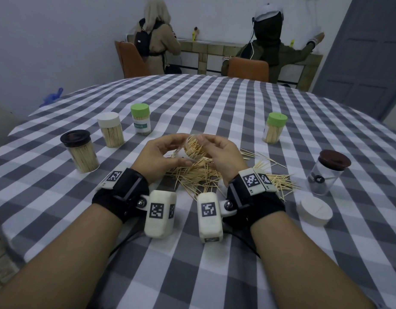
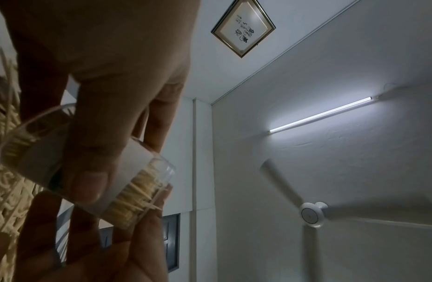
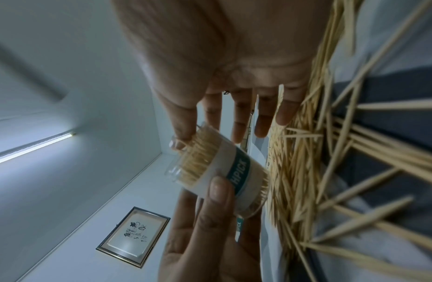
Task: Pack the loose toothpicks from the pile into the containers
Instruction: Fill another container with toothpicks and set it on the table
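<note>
The left hand [image 1: 161,152] curls its fingers [image 2: 89,171] round a clear, lidless container [image 1: 193,150] packed with toothpicks, tilted above the loose pile [image 1: 206,175]; the right hand [image 1: 217,155] has its thumb at the rim, fingers loosely spread. Beyond the fingers stand capped full containers [image 1: 111,130] on the table [image 1: 192,101], which has open cloth toward its far edge.

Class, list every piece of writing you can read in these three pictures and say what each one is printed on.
"HPICK": teal label band of the open container that the left hand holds.
"PICK": label lower in the right wrist view, partly hidden.
Green-lidded container's label: blurred.
Framed calligraphy: unreadable.
Wrist tags: only code patterns.
</note>
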